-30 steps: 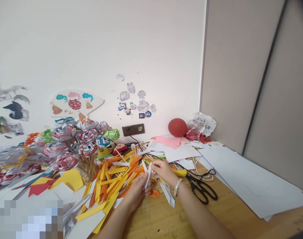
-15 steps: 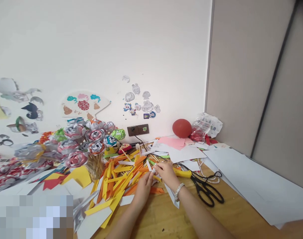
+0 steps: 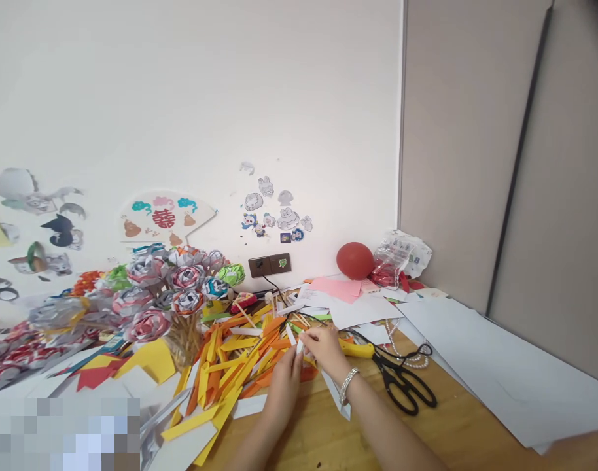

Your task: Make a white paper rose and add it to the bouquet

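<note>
Between my two hands is a small white paper strip point(image 3: 299, 345), folded or rolled narrow. My left hand point(image 3: 285, 374) pinches its lower part between thumb and fingers. The fingertips of my right hand point(image 3: 322, 347) are closed on its upper end, and a beaded bracelet point(image 3: 349, 386) circles that wrist. A longer white strip point(image 3: 339, 400) hangs or lies just below the right wrist; whether it joins the held piece is hidden. Yellow and orange folded paper strips point(image 3: 235, 373) lie heaped beside the left hand. Scissors with black handles point(image 3: 407, 386) rest to the right.
Paper flowers point(image 3: 149, 324) stand in a bunch at the left. A red balloon point(image 3: 354, 260) and a plastic bag point(image 3: 402, 255) sit against the wall. Large white sheets point(image 3: 490, 366) cover the right side. A bead string point(image 3: 417, 360) and black cable point(image 3: 362, 337) lie near the scissors.
The camera view has shifted slightly, so the scene sits a little lower and further left. Both hands keep hold of the white strip, their fingers slightly repositioned.
</note>
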### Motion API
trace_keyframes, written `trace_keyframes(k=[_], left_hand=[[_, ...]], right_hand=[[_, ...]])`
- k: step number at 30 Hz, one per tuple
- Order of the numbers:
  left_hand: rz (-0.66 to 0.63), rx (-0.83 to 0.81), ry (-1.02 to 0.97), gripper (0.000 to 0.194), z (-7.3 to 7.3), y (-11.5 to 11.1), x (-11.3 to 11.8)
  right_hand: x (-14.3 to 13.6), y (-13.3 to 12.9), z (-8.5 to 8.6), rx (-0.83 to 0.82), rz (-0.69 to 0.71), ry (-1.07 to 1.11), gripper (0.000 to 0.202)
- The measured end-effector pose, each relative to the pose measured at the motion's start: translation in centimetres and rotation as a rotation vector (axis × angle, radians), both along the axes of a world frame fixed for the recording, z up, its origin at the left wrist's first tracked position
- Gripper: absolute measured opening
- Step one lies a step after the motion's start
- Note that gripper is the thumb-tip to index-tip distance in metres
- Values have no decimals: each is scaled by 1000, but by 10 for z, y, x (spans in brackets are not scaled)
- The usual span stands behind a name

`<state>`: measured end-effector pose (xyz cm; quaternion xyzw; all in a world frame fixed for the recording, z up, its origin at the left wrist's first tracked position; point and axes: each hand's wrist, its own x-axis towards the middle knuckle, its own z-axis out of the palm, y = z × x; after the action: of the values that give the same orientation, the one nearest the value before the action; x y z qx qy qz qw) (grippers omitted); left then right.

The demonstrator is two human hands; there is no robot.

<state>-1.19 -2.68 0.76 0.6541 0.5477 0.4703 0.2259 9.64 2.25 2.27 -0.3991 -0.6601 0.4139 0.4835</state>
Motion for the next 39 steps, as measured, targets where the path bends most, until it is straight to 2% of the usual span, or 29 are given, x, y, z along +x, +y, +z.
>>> trace_keyframes(k=[5, 9, 15, 23, 28, 39], left_hand=[[-64, -44, -158, 34, 1, 1, -1], [-111, -73, -237, 42, -2, 4, -2], [-176, -138, -353, 46, 0, 4, -2], [-192, -176, -464, 44, 5, 1, -1], [-182, -195, -488, 43, 1, 2, -2], [-188, -223, -536, 43, 4, 1, -1]], right_hand=[[3, 2, 0, -89, 155, 121, 33], [5, 2, 0, -128, 213, 183, 36], [7, 2, 0, -153, 248, 225, 38], [6, 2, -2, -172, 266, 261, 39], [5, 4, -5, -187, 273, 273, 39], [6, 5, -7, -203, 295, 312, 39]])
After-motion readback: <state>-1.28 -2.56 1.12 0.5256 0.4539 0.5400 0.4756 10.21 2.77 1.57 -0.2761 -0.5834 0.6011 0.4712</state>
